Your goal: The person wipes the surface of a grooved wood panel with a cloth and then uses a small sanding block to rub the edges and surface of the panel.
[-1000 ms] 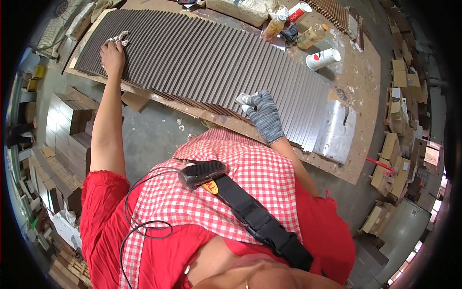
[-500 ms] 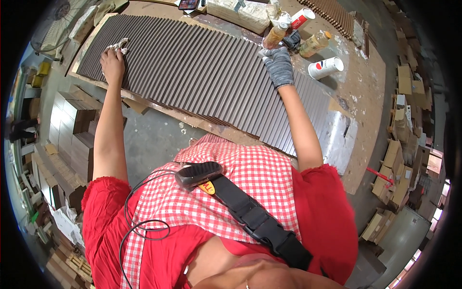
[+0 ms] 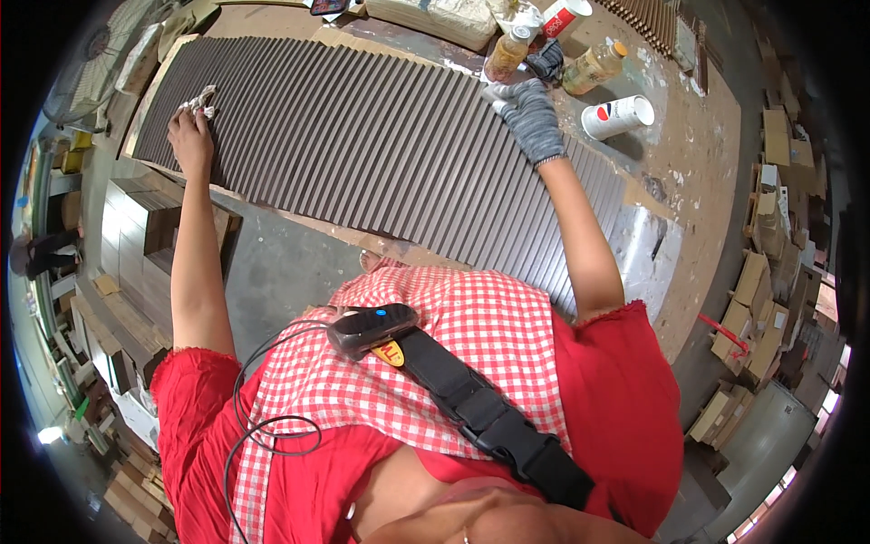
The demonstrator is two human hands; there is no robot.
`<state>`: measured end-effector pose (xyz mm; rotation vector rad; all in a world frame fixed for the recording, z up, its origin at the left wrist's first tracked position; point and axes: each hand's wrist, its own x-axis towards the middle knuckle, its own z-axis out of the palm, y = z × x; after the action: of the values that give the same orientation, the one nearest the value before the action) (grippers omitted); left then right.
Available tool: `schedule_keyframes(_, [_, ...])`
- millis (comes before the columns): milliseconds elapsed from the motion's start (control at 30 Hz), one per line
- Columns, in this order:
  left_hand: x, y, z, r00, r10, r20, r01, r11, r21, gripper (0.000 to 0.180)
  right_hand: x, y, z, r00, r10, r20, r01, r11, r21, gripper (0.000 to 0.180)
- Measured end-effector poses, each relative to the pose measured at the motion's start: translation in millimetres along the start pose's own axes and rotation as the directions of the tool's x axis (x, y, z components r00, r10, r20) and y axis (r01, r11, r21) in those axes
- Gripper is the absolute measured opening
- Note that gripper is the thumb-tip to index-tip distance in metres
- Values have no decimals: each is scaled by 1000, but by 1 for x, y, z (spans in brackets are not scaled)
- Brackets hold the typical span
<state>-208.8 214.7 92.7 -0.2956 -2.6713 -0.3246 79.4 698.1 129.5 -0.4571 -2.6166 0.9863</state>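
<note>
Dark grey-brown strips lie side by side in a long row across the worktable. At the row's left end my bare left hand has its fingers closed on a crumpled whitish rag, pressed on the strips. My right hand, in a grey knitted glove with pale fingertips, rests on the strips' far edge. Its fingers lie stretched out, with nothing seen in them. Just beyond the glove stands a capped bottle of brownish contents.
Right of the glove are a second bottle with an orange cap, a white paper cup and a red-and-white cup. A wrapped white bundle lies at the back. Stacked boards stand left of the table; a fan is at far left.
The view has shifted a little. My left hand with the rag has slid slightly left along the strips. My gloved right hand has moved a little to the right, away from the bottle.
</note>
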Motion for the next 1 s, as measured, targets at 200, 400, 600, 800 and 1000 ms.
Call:
schedule_keyframes(200, [-1,-14,-8,1000,-1,19,0,999,34,45,-32,-18,-1,980,-44,192,43,999,8,26])
schedule_keyframes(400, [7,-19,-15,999,49,-9,-49,999,23,46,5,4,10,1000,-16,-14,15,999,-49,23])
schedule_keyframes(600, [0,-29,-19,999,36,-5,-36,999,17,47,-55,-54,7,939,253,232,-315,903,291,13])
schedule_keyframes(800, [5,-23,-7,999,45,10,-46,999,29,48,-110,-72,7,851,132,509,-250,953,172,18])
schedule_keyframes(1000, [20,-6,11,995,98,0,-98,994,36,48,-71,-34,12,988,-116,101,125,989,-83,17])
